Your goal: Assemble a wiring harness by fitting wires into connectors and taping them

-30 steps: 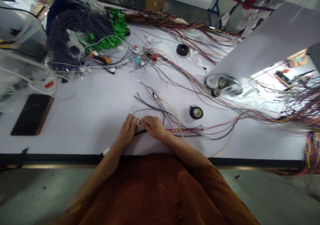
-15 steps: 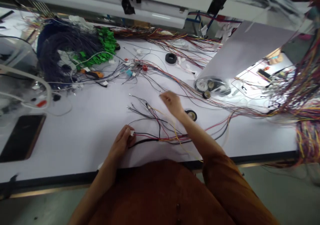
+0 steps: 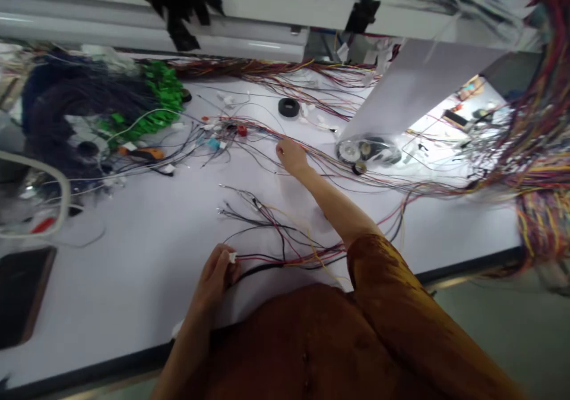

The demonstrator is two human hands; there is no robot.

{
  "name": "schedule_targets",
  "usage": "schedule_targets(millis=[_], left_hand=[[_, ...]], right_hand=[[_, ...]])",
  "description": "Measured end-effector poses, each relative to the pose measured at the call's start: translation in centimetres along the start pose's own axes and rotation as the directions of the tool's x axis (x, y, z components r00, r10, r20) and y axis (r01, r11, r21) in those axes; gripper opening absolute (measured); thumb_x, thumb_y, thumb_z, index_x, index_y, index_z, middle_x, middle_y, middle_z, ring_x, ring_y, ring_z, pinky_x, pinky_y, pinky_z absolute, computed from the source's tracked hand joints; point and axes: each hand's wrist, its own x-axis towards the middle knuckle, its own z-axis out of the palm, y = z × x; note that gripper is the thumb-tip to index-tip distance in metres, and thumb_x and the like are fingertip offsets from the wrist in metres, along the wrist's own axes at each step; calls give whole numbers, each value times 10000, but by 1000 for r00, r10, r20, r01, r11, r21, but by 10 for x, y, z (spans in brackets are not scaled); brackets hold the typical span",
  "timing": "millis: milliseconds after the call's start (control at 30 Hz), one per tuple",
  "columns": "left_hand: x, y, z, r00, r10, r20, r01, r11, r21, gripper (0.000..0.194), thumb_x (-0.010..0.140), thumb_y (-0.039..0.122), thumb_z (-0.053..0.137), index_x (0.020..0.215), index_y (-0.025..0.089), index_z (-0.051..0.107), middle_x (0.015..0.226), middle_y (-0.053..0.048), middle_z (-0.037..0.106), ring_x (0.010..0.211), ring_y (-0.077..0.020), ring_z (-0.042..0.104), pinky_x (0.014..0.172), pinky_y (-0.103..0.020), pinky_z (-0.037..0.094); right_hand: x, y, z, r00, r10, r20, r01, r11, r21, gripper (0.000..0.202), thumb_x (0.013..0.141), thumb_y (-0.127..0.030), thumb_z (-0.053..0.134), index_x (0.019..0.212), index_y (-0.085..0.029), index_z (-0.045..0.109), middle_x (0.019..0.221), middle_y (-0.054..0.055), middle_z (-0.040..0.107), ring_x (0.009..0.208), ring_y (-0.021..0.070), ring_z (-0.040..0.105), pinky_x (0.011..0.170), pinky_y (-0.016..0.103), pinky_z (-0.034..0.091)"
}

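Observation:
My left hand [image 3: 218, 275] is closed near the front of the table, its fingers around a small white connector [image 3: 232, 257]. Red and black wires [image 3: 258, 258] run right from that connector, beside a thicker black sleeved cable [image 3: 260, 269]. Further back, my right hand [image 3: 293, 156] is stretched out over a long wire bundle [image 3: 320, 155], fingers curled together. Whatever those fingers hold, if anything, is hidden. Between the hands lie loose wire ends with metal terminals [image 3: 225, 210]. A red connector [image 3: 241, 130] and a light blue connector [image 3: 214, 143] sit left of my right hand.
A black tape roll [image 3: 289, 107] lies behind my right hand. At the left are dark wires with green connectors [image 3: 162, 91], an orange-handled tool [image 3: 146, 154] and a phone [image 3: 24, 293]. A white slanted panel [image 3: 414, 91] rises at the right, near hanging wires [image 3: 550, 91].
My right hand has moved back and away from me, from above the loose wire ends to the long wire bundle. My left hand keeps the white connector. The camera view has shifted somewhat.

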Motion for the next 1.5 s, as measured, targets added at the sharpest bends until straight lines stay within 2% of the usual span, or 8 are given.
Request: schedule_targets(millis=[267, 567, 833, 967, 1100, 1233, 1400, 1500], left_hand=[[0, 7, 7, 998, -45, -43, 45, 999, -9, 539, 784, 701, 704, 930, 219, 511, 484, 76, 489, 454, -90, 443, 470, -183, 329], [3, 1, 6, 1000, -6, 5, 6, 999, -50, 491, 827, 657, 692, 914, 212, 503, 534, 80, 473, 463, -83, 449, 457, -182, 341], [1, 4, 8, 999, 8, 36, -6, 999, -54, 485, 860, 667, 652, 898, 206, 507, 528, 100, 398, 454, -67, 421, 467, -174, 325], [1, 3, 9, 1000, -5, 17, 5, 1000, -31, 481, 873, 672, 630, 925, 209, 508, 536, 94, 436, 454, -62, 405, 471, -171, 314], [3, -2, 6, 1000, 1, 25, 0, 1000, -23, 448, 896, 647, 609, 916, 213, 498, 547, 97, 405, 466, -72, 418, 473, -180, 315], [2, -4, 3, 998, 18, 52, -18, 1000, 10, 427, 923, 633, 570, 927, 212, 495, 548, 90, 424, 475, -76, 418, 487, -186, 304], [1, -3, 2, 998, -29, 63, 24, 997, 69, 425, 947, 642, 512, 967, 218, 482, 541, 73, 491, 471, -82, 377, 481, -191, 245], [0, -2, 2, 996, -44, 77, 40, 998, 55, 409, 951, 631, 509, 979, 225, 476, 546, 75, 489, 479, -87, 384, 490, -192, 254]], right_hand=[[-84, 91, -53, 945, 326, 39, -310, 926, -215, 273, 949, -293, 538, 1079, -159, 737, 1129, 115, 727, 1020, 244, 652, 830, 316, 481], [-104, 95, -49, 959, 258, 117, -209, 922, -327, 279, 969, -180, 451, 1071, -124, 705, 1211, 157, 696, 1117, 266, 643, 896, 328, 477], [-119, 111, -67, 959, 203, 199, -118, 921, -371, 218, 940, -170, 497, 1011, -136, 700, 1153, 162, 703, 1094, 278, 647, 891, 350, 493], [-86, 83, -57, 976, 89, 197, -27, 955, -295, 309, 930, -213, 541, 1208, -140, 657, 1299, 153, 662, 1183, 269, 617, 987, 358, 491], [-24, 28, -23, 987, -75, 144, 98, 983, -158, 440, 978, -212, 477, 1404, -127, 548, 1465, 145, 558, 1348, 255, 512, 1140, 377, 412], [31, -26, 14, 994, -43, 99, 54, 993, -104, 457, 979, -155, 424, 1414, -58, 525, 1465, 219, 512, 1313, 296, 525, 1099, 417, 439], [45, -82, 49, 948, -235, 213, 248, 968, -36, 376, 1009, -112, 357, 1234, -146, 656, 1313, 120, 629, 1185, 203, 594, 1011, 308, 484], [42, -95, 53, 897, -394, 201, 396, 918, 32, 328, 1027, -187, 418, 1267, -188, 642, 1360, 78, 603, 1212, 169, 572, 1027, 254, 462]])
